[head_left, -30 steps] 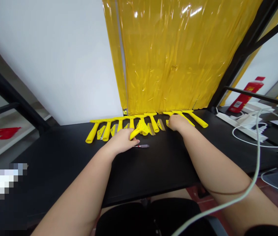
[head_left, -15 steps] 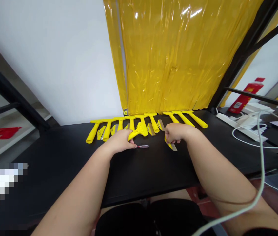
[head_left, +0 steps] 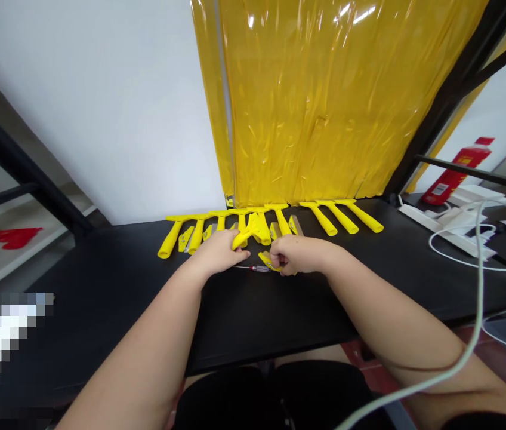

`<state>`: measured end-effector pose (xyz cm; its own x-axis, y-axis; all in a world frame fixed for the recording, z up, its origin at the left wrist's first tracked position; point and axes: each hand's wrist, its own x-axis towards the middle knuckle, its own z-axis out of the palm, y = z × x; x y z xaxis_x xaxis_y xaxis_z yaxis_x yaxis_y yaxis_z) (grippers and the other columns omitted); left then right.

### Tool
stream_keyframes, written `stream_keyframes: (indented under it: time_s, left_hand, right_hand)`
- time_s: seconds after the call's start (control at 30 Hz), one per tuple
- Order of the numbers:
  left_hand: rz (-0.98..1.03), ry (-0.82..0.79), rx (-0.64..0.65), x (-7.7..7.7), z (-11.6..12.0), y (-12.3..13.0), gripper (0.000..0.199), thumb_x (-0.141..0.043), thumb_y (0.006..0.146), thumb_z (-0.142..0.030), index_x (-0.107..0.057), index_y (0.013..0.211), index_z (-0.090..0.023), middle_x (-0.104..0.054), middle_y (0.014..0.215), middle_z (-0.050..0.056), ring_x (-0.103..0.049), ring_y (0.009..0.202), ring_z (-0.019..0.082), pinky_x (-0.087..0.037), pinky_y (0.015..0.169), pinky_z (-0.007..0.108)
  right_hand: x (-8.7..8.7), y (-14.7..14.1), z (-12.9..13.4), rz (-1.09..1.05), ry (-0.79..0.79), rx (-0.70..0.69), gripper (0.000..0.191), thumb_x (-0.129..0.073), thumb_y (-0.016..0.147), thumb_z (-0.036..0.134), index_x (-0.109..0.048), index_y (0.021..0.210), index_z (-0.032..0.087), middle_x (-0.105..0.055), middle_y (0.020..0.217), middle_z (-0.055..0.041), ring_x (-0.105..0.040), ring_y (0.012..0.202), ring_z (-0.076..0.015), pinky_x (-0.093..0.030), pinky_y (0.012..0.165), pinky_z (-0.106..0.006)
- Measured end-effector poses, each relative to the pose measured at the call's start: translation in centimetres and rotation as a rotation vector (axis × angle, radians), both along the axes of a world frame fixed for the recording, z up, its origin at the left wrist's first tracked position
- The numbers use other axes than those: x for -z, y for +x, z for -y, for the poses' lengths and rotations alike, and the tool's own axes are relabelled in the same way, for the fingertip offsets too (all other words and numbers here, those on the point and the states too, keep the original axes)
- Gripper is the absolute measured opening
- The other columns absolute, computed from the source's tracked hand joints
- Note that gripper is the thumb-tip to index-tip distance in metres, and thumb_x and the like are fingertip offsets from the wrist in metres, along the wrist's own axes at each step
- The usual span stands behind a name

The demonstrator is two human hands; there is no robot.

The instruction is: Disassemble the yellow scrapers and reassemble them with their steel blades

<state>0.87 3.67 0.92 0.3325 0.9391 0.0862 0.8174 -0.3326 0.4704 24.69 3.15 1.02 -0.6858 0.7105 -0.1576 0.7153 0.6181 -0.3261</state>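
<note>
My left hand (head_left: pixel 219 252) is closed around a yellow scraper handle (head_left: pixel 256 226), its wide head pointing away from me. In my right hand (head_left: pixel 300 254) is a yellow blade holder (head_left: pixel 265 259), pinched between the fingers; they cover most of it. A small screwdriver (head_left: pixel 259 269) with a clear grip lies on the black table (head_left: pixel 271 316), just below and between both hands. Behind the hands, several yellow scraper handles (head_left: pixel 324 220) lie in a row along the back edge. Several more blade holders (head_left: pixel 184 239) with metal blades lie among them, some partly hidden.
A white panel (head_left: pixel 123 119) and a yellow plastic curtain (head_left: pixel 315 107) rise behind the table. At right are a red bottle (head_left: pixel 456 173), white power strips (head_left: pixel 447 230) and a cable (head_left: pixel 479 286) hanging across my right arm. A red glove-like item (head_left: pixel 15 237) rests on the left shelf.
My right hand has moved left with the blade holder, closer to the left hand and beside the screwdriver's grip. The left hand still holds the scraper handle, almost in place.
</note>
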Motion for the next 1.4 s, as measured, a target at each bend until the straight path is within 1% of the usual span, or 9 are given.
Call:
stream_keyframes:
  time_s: [0.17, 0.3, 0.5, 0.67, 0.83, 1.0, 1.07, 1.2, 1.4]
  left_hand:
    - [-0.018, 0.004, 0.008, 0.2, -0.1, 0.0, 0.023, -0.075, 0.075, -0.040, -0.060, 0.072, -0.023, -0.067, 0.075, 0.003, -0.062, 0.070, 0.023, -0.035, 0.063, 0.032]
    - [-0.018, -0.019, 0.022, 0.5, -0.1, 0.1, 0.021, -0.075, 0.075, -0.039, -0.061, 0.074, -0.023, -0.069, 0.078, 0.003, -0.063, 0.071, 0.024, -0.036, 0.063, 0.032]
    - [-0.001, -0.086, 0.050, 0.9, -0.4, 0.1, 0.021, -0.080, 0.066, -0.033, -0.062, 0.071, -0.023, -0.071, 0.074, 0.002, -0.062, 0.066, 0.022, -0.036, 0.060, 0.031]
    - [0.019, -0.117, 0.067, 1.0, -0.5, -0.1, 0.023, -0.083, 0.061, -0.031, -0.065, 0.071, -0.023, -0.072, 0.075, 0.001, -0.064, 0.067, 0.022, -0.037, 0.060, 0.030]
    - [0.002, -0.101, 0.052, 0.7, -0.3, -0.1, 0.024, -0.082, 0.064, -0.034, -0.063, 0.072, -0.023, -0.072, 0.075, 0.001, -0.062, 0.065, 0.021, -0.036, 0.059, 0.031]
    - [-0.032, -0.062, 0.027, 0.4, -0.3, 0.0, 0.024, -0.079, 0.068, -0.037, -0.059, 0.068, -0.023, -0.069, 0.071, 0.002, -0.060, 0.062, 0.021, -0.034, 0.058, 0.032]
    - [-0.036, -0.041, 0.015, 0.4, -0.3, 0.0, 0.024, -0.078, 0.070, -0.037, -0.059, 0.069, -0.023, -0.069, 0.073, 0.002, -0.061, 0.064, 0.021, -0.035, 0.059, 0.032]
    - [-0.047, -0.023, 0.006, 0.3, -0.2, 0.1, 0.023, -0.076, 0.073, -0.038, -0.059, 0.072, -0.023, -0.070, 0.078, 0.003, -0.063, 0.068, 0.022, -0.037, 0.062, 0.032]
    - [-0.072, -0.021, 0.005, -0.1, 0.0, 0.2, 0.021, -0.074, 0.074, -0.037, -0.059, 0.075, -0.022, -0.070, 0.078, 0.002, -0.064, 0.071, 0.022, -0.039, 0.062, 0.032]
  right_hand:
    - [0.1, 0.3, -0.2, -0.078, 0.012, -0.031, 0.025, -0.068, 0.068, -0.001, -0.067, 0.083, 0.019, -0.067, 0.091, -0.0022, -0.060, 0.081, -0.0163, -0.043, 0.070, -0.024]
    - [0.4, 0.5, -1.0, -0.135, -0.051, 0.037, 0.020, -0.069, 0.072, 0.003, -0.067, 0.085, 0.019, -0.068, 0.091, -0.0019, -0.062, 0.080, -0.0155, -0.046, 0.070, -0.024]
    - [1.1, 0.1, -1.4, -0.158, -0.073, 0.147, 0.020, -0.069, 0.074, 0.005, -0.067, 0.087, 0.019, -0.074, 0.089, -0.0020, -0.068, 0.080, -0.0156, -0.050, 0.072, -0.023]
    - [0.7, 0.2, -1.2, -0.156, -0.080, 0.163, 0.026, -0.067, 0.071, 0.000, -0.067, 0.088, 0.019, -0.075, 0.091, -0.0019, -0.071, 0.083, -0.0158, -0.051, 0.074, -0.022]
    - [-0.3, 0.7, -1.0, -0.118, -0.027, 0.163, 0.028, -0.063, 0.070, -0.004, -0.066, 0.087, 0.018, -0.074, 0.089, -0.0028, -0.068, 0.083, -0.0170, -0.047, 0.071, -0.024]
    - [-1.0, 0.9, -0.7, -0.094, 0.032, 0.147, 0.017, -0.068, 0.075, 0.004, -0.068, 0.084, 0.019, -0.070, 0.082, -0.0019, -0.062, 0.075, -0.0168, -0.042, 0.067, -0.026]
    - [-0.9, 0.8, -0.6, -0.112, -0.017, 0.129, 0.015, -0.074, 0.076, 0.010, -0.070, 0.088, 0.019, -0.070, 0.082, -0.0007, -0.062, 0.074, -0.0160, -0.043, 0.067, -0.026]
    - [-0.2, 0.4, -0.7, -0.124, -0.088, 0.105, 0.028, -0.087, 0.069, 0.016, -0.072, 0.094, 0.018, -0.073, 0.090, -0.0009, -0.065, 0.078, -0.0157, -0.047, 0.069, -0.024]
    - [0.2, 0.0, -0.7, -0.129, -0.111, 0.113, 0.026, -0.079, 0.068, 0.008, -0.070, 0.089, 0.020, -0.075, 0.084, 0.0025, -0.066, 0.074, -0.0138, -0.046, 0.066, -0.022]
